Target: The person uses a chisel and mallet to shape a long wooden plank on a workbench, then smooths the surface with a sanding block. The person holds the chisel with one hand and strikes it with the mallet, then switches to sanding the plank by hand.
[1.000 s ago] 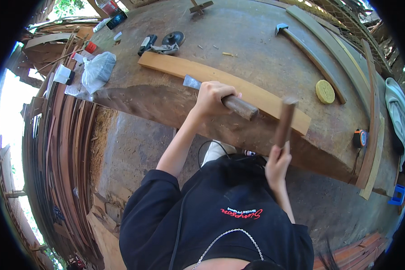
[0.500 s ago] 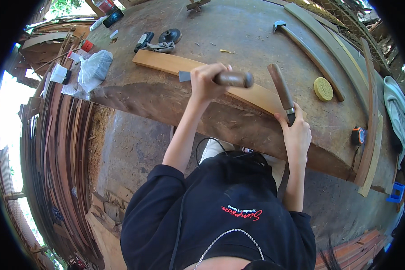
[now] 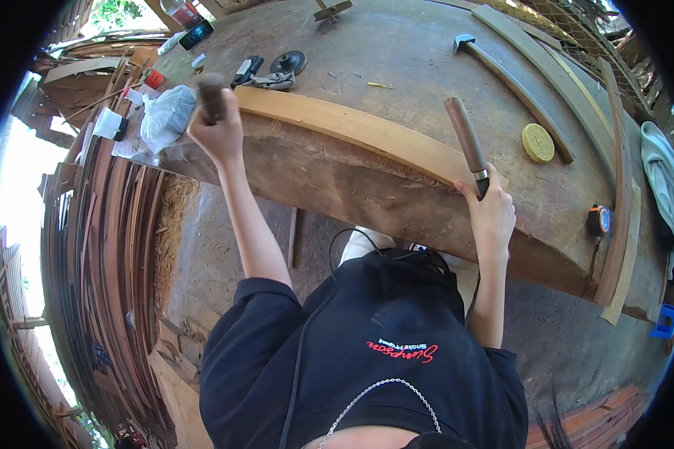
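On the heavy slab worktop (image 3: 397, 45) lies a long pale plank (image 3: 352, 129), its long axis running from my upper left down to my right along the near edge. My right hand (image 3: 490, 213) sits at the plank's right end, its grip closed on the metal neck of a chisel (image 3: 466, 142); the brown wooden handle rises up and slightly left, away from me, over the plank. My left hand (image 3: 216, 129) is raised near the plank's left end, arm stretched forward, its grip closed round a dark mallet (image 3: 210, 93), well apart from the chisel. The right hand is thus nearer to the chisel's butt. Beyond lie a hammer (image 3: 468, 43), a yellow disc (image 3: 538, 142) and a tape measure (image 3: 599, 220).
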Tool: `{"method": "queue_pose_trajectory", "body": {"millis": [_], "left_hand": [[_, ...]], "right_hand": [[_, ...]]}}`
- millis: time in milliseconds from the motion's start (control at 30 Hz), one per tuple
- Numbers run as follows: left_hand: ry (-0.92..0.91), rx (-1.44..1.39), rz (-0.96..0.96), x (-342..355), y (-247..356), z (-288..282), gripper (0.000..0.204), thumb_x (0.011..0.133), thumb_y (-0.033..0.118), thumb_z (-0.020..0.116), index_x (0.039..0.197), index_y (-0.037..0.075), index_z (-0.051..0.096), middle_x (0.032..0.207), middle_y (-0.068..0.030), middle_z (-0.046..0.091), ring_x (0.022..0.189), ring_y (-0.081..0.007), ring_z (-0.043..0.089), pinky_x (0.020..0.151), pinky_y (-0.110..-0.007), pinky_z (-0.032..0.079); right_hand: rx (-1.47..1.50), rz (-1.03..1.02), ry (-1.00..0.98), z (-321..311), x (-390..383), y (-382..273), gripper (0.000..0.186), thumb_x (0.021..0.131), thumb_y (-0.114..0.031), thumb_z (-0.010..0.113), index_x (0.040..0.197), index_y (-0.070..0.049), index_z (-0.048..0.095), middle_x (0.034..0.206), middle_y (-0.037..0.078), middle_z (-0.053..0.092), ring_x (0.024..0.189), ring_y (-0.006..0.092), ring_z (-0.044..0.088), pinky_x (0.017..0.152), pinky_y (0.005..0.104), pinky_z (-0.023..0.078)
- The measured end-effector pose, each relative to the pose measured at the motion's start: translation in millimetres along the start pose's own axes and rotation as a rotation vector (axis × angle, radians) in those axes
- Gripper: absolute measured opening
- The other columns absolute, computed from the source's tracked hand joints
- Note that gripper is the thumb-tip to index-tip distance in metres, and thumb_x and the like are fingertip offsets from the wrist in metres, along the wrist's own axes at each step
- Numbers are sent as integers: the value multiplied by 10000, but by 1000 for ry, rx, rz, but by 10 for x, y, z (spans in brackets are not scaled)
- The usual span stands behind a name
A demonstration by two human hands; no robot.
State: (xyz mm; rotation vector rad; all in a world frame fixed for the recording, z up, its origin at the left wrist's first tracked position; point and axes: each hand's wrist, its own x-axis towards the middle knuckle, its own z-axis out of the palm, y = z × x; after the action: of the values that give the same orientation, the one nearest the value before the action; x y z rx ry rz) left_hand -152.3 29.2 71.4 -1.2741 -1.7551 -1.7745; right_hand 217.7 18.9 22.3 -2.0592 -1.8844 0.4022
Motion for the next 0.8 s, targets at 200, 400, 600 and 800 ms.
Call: {"method": "queue_pose_trajectory", "body": {"millis": [200,400,600,800], "left_hand": [[-564,541,-42,-476,-60,134,241,746,273,675,805,42,638,792,-140,620,727,-336,607,655,-414,468],[-619,523,-117,-700,-27,237,203,769,273,635,883,106,646,945,-86,609,835,-340,600,724,-425,470],[-574,570,-108,-712,-22,266,180,782,242,619,888,99,644,958,-81,608,835,-343,597,721,-428,471],[-533,524,-75,-739,-96,272,146,775,191,619,869,83,641,947,-82,609,814,-341,599,705,-423,475]], "right_hand": [[-18,-7,13,11,5,12,613,759,-509,599,1232,-142,464,799,204,639,804,374,624,684,458,495],[15,-9,14,15,5,21,612,758,-516,597,1228,-145,470,800,207,638,806,381,623,687,459,494],[20,-15,30,31,2,36,615,758,-523,592,1224,-139,474,792,205,638,792,382,624,677,464,492],[36,-21,30,37,-1,41,625,755,-530,590,1224,-134,473,774,206,636,784,383,625,669,464,492]]}}
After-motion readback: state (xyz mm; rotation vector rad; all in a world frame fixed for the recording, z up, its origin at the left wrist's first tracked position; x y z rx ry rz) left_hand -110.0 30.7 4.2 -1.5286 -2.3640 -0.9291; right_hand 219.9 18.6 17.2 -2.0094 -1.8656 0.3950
